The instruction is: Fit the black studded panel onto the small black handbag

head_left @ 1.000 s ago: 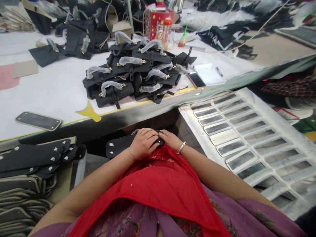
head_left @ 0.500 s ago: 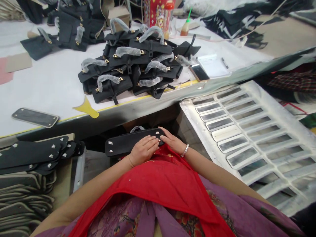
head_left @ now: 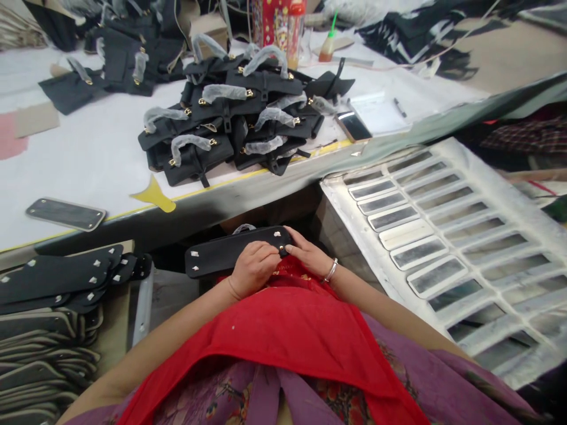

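A long black handbag rests in my lap with a flat, round-cornered side facing up. White scraps sit at three of its corners, and a small gold stud shows at the near right corner. Behind its far edge a plastic-wrapped handle pokes out. My left hand has its fingers curled and pinched beside the stud; what lies between the fingertips is hidden. Around the bag's right end my right hand is closed, thumb near the stud and index finger along the edge.
Black bags with wrapped handles are heaped on the white table, near a phone and a yellow piece. Black panels are stacked at left. A slotted white rack holding framed strips stands at right.
My left fingers have curled in from lying flatter over the bag. The gold stud at the near right corner now shows plainly. The view has shifted slightly.
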### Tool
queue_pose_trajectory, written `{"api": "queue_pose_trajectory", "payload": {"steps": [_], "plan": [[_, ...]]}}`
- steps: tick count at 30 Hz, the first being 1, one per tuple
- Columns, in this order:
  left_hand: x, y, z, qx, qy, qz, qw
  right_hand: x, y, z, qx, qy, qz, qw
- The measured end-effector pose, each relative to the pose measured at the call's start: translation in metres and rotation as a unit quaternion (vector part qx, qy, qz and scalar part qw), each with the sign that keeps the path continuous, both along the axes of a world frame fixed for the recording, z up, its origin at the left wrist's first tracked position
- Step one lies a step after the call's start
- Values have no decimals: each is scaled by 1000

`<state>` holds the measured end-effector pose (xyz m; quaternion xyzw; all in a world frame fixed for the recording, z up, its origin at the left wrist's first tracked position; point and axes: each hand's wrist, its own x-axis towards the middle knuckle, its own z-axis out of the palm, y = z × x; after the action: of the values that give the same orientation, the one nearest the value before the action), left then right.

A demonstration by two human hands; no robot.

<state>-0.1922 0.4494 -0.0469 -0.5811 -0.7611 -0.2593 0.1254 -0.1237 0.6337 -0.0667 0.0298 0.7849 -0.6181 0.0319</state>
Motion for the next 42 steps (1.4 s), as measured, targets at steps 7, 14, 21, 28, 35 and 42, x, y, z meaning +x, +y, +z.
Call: {"api": "queue_pose_trajectory", "payload": {"steps": [7, 14, 21, 28, 35, 42], "plan": [[-27, 13, 18, -157, -60, 144, 975, 2, -8, 22, 77, -2, -101, 992], [-35, 19, 19, -205, -115, 145, 961, -9, -7, 47, 217, -73, -123, 966], [-43, 20, 10, -190, -120, 130, 966, -23, -1, 52, 215, -180, -58, 958], [-50, 16, 0, -166, -95, 118, 974, -36, -11, 53, 334, -129, -1, 934], [-54, 15, -1, -154, -102, 112, 976, -36, -11, 53, 317, -127, -32, 939], [-53, 13, 0, -152, -116, 107, 976, -43, -12, 58, 82, -174, -118, 974]]}}
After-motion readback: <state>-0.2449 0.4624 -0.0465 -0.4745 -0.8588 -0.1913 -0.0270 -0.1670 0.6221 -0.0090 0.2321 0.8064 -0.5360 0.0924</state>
